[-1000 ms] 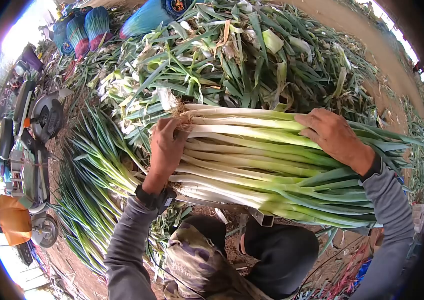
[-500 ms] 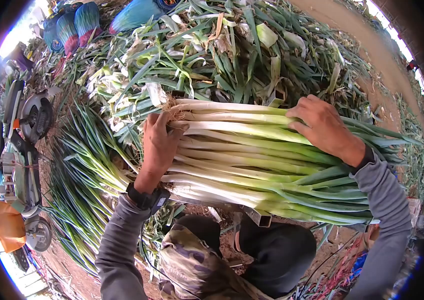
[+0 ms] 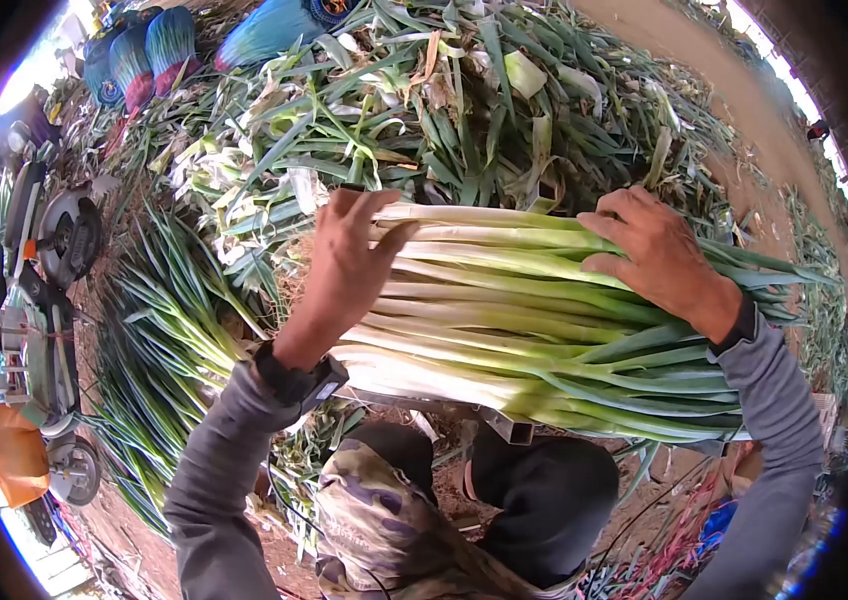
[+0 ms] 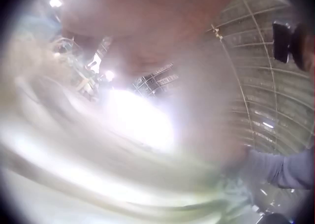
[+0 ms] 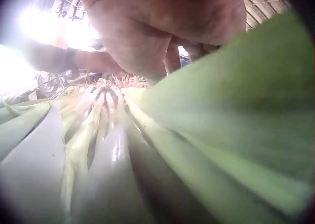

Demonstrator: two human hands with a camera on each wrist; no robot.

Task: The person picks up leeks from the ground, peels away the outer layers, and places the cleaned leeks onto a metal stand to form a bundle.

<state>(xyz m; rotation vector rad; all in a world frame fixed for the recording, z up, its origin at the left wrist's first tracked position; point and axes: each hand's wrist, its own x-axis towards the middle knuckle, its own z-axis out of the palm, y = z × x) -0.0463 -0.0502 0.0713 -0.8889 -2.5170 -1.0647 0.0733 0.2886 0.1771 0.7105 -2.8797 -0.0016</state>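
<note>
Long leek-like stalks lie side by side in a wide layer, white ends left and green leaves right. In the head view my left hand rests over the white ends on the far side, thumb and fingers spread apart. My right hand lies over the far green parts, its thumb apart from its bent fingers. Most roots are hidden by my left hand and wrist. The left wrist view is blurred, with pale stalks close below the hand. In the right wrist view, the palm is above green stalks.
A heap of leaves and trimmings stands beyond the stalks. More green stalks lie on the left. Blue net bundles sit at the back left, a motorbike at the far left. Metal tube shows under the near edge.
My left hand has moved right from the root ends, over the white parts. My right hand has shifted slightly on the far green stalks. The layer of stalks lies much as before.
</note>
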